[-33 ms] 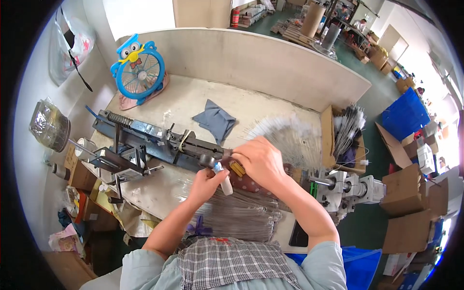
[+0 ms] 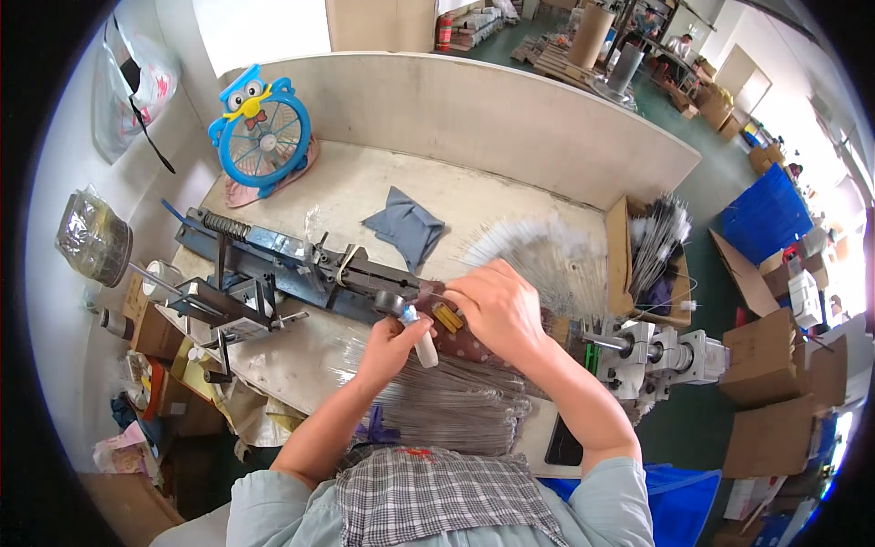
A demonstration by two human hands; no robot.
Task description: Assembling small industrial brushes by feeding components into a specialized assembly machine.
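Note:
A long dark metal bench fixture [image 2: 301, 269] with a spring at its far left end lies slantwise across the worktable. At its near right end, my left hand [image 2: 390, 348] is closed on a white handle [image 2: 426, 350] beside a round dark metal knob [image 2: 388, 302]. My right hand [image 2: 499, 305] pinches a thin wire just off the fixture's right tip; fingertips are partly hidden. Beneath the hands are a yellow piece [image 2: 447, 317] and a dotted brown cloth [image 2: 469, 347]. Nearer my body lies a thick bundle of thin wire stems [image 2: 447, 415].
White-tipped thin brushes [image 2: 538, 251] fan out right of a grey cloth [image 2: 406, 228]. A carton [image 2: 620, 273] holds more. A metal mechanism [image 2: 652, 356] stands at the right edge, a blue fan [image 2: 264, 141] at the back left. A low partition [image 2: 474, 109] borders the table's far side.
My right hand has shifted slightly right, away from the fixture's tip, and a short length of thin wire shows at its fingers. My left hand stays on the white handle.

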